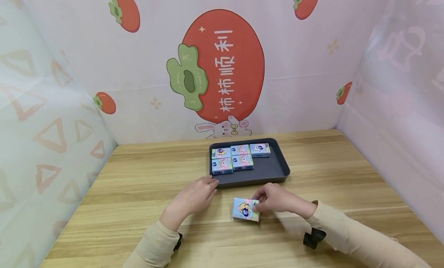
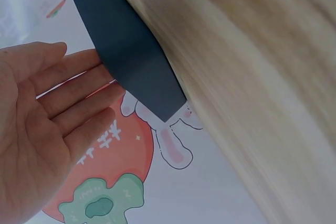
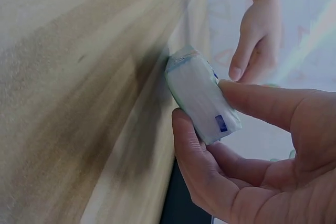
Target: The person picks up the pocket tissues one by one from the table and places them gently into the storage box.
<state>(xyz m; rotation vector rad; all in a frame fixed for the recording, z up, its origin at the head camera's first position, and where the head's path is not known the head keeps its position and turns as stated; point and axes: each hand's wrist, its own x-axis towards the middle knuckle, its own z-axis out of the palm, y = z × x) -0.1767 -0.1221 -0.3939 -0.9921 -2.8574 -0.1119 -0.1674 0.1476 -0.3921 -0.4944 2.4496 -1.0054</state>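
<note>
My right hand [image 1: 275, 198] pinches a small light-blue tissue pack [image 1: 245, 209] with a cartoon print, in front of the tray. In the right wrist view the thumb and fingers grip the pack [image 3: 202, 95] by its two faces, over the wooden table. My left hand [image 1: 195, 196] touches the near left corner of the dark grey tray [image 1: 256, 182]; in the left wrist view its straight fingers [image 2: 79, 87] lie against the tray's outer wall [image 2: 126, 45]. Several similar packs [image 1: 243, 162] lie in the tray, two rows at its left and one pack [image 1: 260, 149] at the back.
The wooden table [image 1: 156, 164] ends at a back wall cloth [image 1: 145, 67] printed with persimmons and a rabbit. Pale printed cloths hang at both sides. A black wrist strap [image 1: 313, 237] shows by the right sleeve.
</note>
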